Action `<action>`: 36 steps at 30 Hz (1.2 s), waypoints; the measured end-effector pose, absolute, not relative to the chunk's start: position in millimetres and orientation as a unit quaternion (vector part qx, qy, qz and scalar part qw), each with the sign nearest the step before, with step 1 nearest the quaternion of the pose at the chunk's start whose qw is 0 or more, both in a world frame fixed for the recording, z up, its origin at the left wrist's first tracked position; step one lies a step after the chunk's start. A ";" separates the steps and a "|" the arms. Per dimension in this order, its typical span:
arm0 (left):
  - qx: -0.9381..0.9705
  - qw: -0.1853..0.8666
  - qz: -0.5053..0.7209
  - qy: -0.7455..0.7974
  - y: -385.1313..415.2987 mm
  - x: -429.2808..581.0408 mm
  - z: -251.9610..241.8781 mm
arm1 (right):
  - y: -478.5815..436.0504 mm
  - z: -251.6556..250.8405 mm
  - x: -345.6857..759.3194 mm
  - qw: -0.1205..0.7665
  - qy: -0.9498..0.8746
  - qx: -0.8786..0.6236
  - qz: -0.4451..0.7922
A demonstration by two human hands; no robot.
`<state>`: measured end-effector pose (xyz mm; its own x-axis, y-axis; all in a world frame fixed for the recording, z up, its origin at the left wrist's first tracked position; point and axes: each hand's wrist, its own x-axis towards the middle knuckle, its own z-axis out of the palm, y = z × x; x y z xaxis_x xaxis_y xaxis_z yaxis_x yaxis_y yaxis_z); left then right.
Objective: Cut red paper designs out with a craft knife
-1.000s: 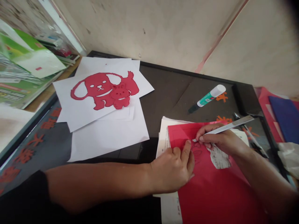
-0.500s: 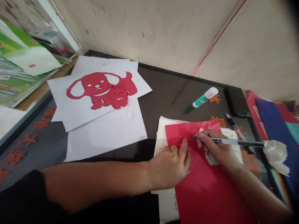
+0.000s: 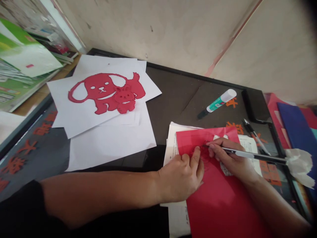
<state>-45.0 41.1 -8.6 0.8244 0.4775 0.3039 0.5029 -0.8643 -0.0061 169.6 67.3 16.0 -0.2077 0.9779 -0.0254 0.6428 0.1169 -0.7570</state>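
A sheet of red paper (image 3: 223, 201) lies on a stack of printed white pages (image 3: 170, 145) on the dark table (image 3: 178, 96). My left hand (image 3: 182, 177) rests on the red sheet's left part, fingers curled, forefinger pressing down near the tool's tip. My right hand (image 3: 229, 155) grips a slim silver craft knife (image 3: 252, 154) like a pen, its tip touching the red paper near the top edge. A cut-out hole in the red sheet shows printed paper beneath, partly hidden by my right hand.
A red paper dog cut-out (image 3: 106, 92) lies on loose white sheets (image 3: 109, 138) at the left. A glue stick (image 3: 219, 100) and a pen (image 3: 256, 136) lie at the back right. Coloured paper (image 3: 294, 129) and crumpled tissue (image 3: 299, 165) sit at the right; books (image 3: 22, 66) at the left.
My right hand turned the knife so its handle swung from up-right down to nearly level, pointing right. The view shifted slightly; my left hand stayed pressed on the red paper.
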 end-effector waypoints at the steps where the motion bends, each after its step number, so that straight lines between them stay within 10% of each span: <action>1: -0.954 0.043 -0.148 -0.257 41.0 -44.9 -8.3 | 67.1 16.3 168.8 0.250 -0.707 -0.575 0.328; 36: -0.956 0.028 -0.117 -0.266 40.9 -44.5 -2.8 | 68.4 17.0 176.4 0.285 -0.672 -0.571 0.376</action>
<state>-44.5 40.9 -2.8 0.8311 0.5020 0.2393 0.5152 -0.8570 0.0084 176.4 68.4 17.0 -0.1851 0.9816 -0.0470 0.5538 0.0647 -0.8301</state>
